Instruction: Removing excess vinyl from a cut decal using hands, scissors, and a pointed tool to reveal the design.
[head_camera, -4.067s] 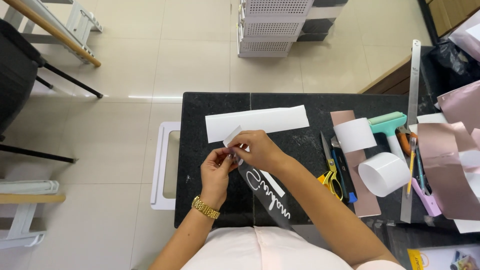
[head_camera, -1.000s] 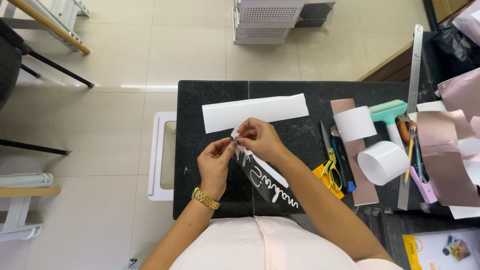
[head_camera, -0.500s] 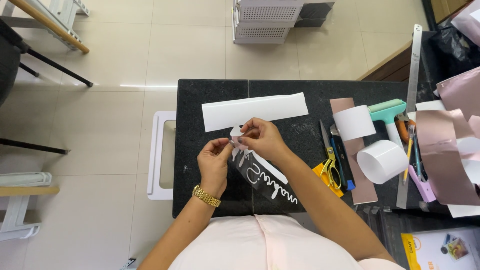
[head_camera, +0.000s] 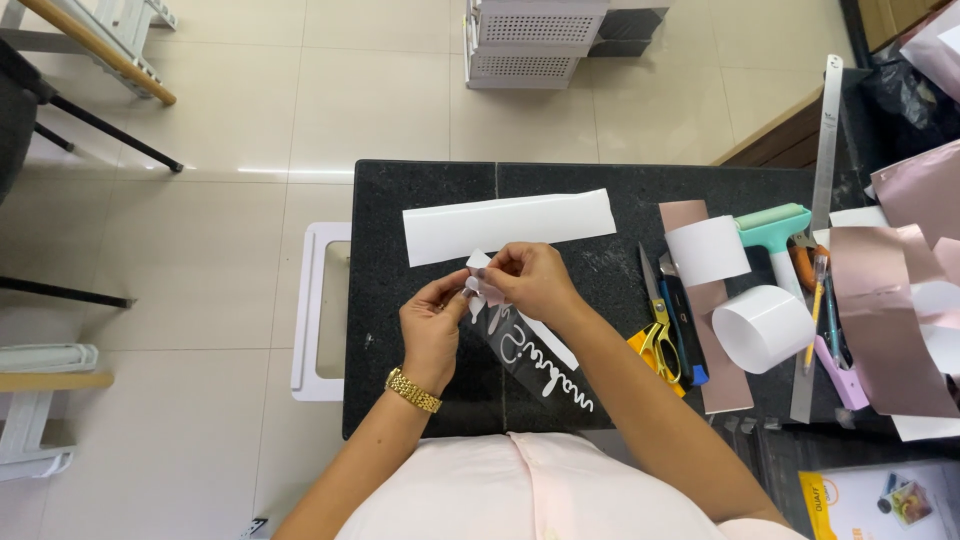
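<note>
A long clear strip with white cursive lettering (head_camera: 545, 372) lies slanted on the black stone table (head_camera: 420, 200), running toward my body. My left hand (head_camera: 432, 322), with a gold watch at the wrist, pinches the strip's upper end. My right hand (head_camera: 528, 280) grips a small white backing piece (head_camera: 477, 262) at that same end, fingertips touching the left hand's. A long white paper strip (head_camera: 508, 225) lies flat just beyond both hands.
Right of my hands lie yellow-handled scissors (head_camera: 657, 342), a blue cutter, two white paper rolls (head_camera: 762, 327), a teal roller (head_camera: 772, 228), a metal ruler (head_camera: 824, 140), pens and pink foil sheets (head_camera: 885, 315). A white tray (head_camera: 308, 310) hangs off the table's left edge. Baskets stand on the floor beyond.
Both hands have stayed pinched at the strip's upper end, shifting only slightly. The lettered strip has slid a little on the table since the oldest frame.
</note>
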